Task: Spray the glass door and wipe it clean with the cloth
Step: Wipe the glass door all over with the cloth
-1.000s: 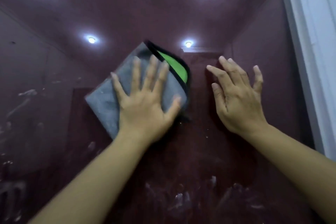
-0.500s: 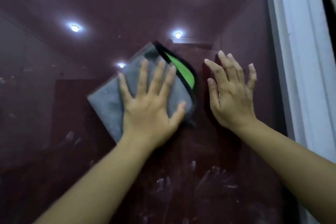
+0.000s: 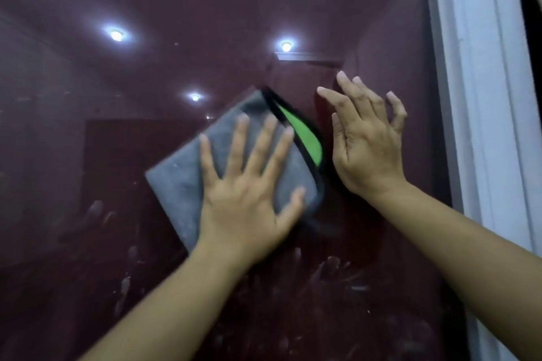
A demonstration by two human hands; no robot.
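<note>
Smeared glass door [image 3: 88,243] reflects ceiling lights [image 3: 116,34] beside white frame [image 3: 484,97].

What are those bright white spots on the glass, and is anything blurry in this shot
Head view: the spots are ceiling lights reflected in the glass door; the cloth under the left hand shows motion blur along its black edge; the right hand looks sharper.

A white frame [image 3: 481,97] stands upright at the right, and round ceiling lights [image 3: 116,34] glow pale against a dim maroon room with a dark doorway [image 3: 308,73] far off.
</note>
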